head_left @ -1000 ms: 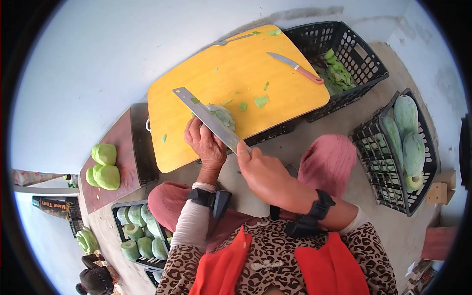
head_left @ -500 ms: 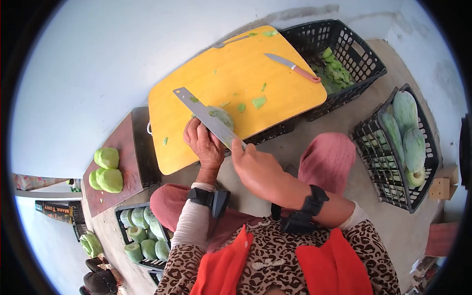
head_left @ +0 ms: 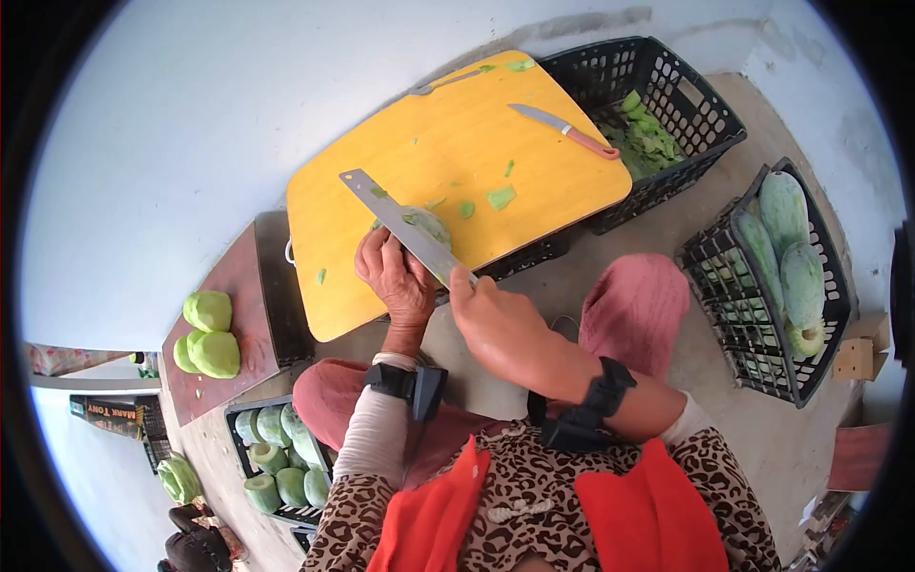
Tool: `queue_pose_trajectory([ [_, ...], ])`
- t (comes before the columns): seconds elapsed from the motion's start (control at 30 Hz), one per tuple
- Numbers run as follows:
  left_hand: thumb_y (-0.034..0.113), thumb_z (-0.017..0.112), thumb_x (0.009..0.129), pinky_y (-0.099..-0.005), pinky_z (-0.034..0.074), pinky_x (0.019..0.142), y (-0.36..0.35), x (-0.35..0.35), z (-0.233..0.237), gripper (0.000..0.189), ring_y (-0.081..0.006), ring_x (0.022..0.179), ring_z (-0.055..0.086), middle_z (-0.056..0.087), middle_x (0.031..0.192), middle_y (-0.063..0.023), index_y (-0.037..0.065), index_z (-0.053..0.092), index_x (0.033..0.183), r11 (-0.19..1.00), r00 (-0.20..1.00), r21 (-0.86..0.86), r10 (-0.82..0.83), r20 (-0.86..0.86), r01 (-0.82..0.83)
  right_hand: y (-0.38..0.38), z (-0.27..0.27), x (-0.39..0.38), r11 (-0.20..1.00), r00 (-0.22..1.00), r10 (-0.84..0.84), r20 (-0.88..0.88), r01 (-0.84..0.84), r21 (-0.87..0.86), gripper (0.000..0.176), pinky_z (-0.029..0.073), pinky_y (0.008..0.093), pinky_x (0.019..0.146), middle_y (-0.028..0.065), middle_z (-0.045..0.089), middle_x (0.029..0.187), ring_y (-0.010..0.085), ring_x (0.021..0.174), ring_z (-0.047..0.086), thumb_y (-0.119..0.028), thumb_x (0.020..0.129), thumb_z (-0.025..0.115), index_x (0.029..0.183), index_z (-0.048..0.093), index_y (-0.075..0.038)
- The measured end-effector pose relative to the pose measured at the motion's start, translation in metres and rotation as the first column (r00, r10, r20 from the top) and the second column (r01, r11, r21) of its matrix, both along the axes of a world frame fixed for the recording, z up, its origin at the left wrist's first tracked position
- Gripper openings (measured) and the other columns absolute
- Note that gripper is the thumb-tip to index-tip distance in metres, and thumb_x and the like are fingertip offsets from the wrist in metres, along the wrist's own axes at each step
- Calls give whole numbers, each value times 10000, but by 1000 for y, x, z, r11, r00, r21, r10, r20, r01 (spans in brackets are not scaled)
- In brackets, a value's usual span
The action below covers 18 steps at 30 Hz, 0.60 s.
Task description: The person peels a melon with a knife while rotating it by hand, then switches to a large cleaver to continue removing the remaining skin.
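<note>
A pale green melon piece (head_left: 431,225) lies at the near edge of the yellow board (head_left: 381,157), partly hidden under the blade. My left hand (head_left: 395,272) has its bent fingers against the near left side of it. In my right hand (head_left: 505,324) is the handle of a long, wide knife (head_left: 405,221), whose blade slants up and left across the melon piece. Green scraps (head_left: 500,197) are scattered on the board. A smaller knife (head_left: 562,130) with a brown handle rests near the board's right edge, and a peeler-like tool (head_left: 443,83) lies at the far edge.
A black crate (head_left: 705,114) holds green peelings behind the board's right side. Whole melons fill another crate (head_left: 743,315) at the right. Peeled melons (head_left: 215,353) sit on a brown surface (head_left: 243,286) at the left, above a crate of cut pieces (head_left: 276,458).
</note>
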<state>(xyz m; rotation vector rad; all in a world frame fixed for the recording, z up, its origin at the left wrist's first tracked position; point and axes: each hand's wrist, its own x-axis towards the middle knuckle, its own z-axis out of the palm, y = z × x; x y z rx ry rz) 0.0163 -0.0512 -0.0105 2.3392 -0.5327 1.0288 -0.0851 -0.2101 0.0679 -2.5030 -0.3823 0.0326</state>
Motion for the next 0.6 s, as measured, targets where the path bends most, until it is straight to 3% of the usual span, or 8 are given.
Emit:
queue_pose_trajectory([
  [0.13,107,607,845,-486,333,1019,0,3,-3,286,-372,1147,491,571,1191,-155,40,618,1122,1000,1000,5,12,1,-12,3,-3,11,999,1000,-25,5,25,40,424,561,483,611,311,621,823,447,726,668,5,816,540,1190,422,164],
  [0.23,107,611,839,-491,337,1018,2,3,-3,291,-378,1148,488,570,1190,-158,38,617,1122,1000,1000,1,3,-1,-3,1,-22,59,995,991,-14,-136,27,92,377,549,507,668,333,634,847,467,775,665,14,824,524,1166,449,155],
  [0.43,93,615,828,-494,343,1015,0,-2,5,297,-378,1136,489,566,1170,-172,24,615,1116,1000,999,4,3,-38,-3,-21,-34,39,986,950,-88,-298,126,111,353,520,532,752,333,638,904,486,852,644,10,841,507,1170,463,128],
  [0.6,147,634,839,-500,340,1024,9,2,28,375,-396,1134,484,548,1176,-192,8,576,1183,998,980,24,-57,-189,62,-20,-29,12,966,985,-118,-123,143,214,423,507,533,766,319,617,969,475,877,628,-19,858,512,1247,422,119],
])
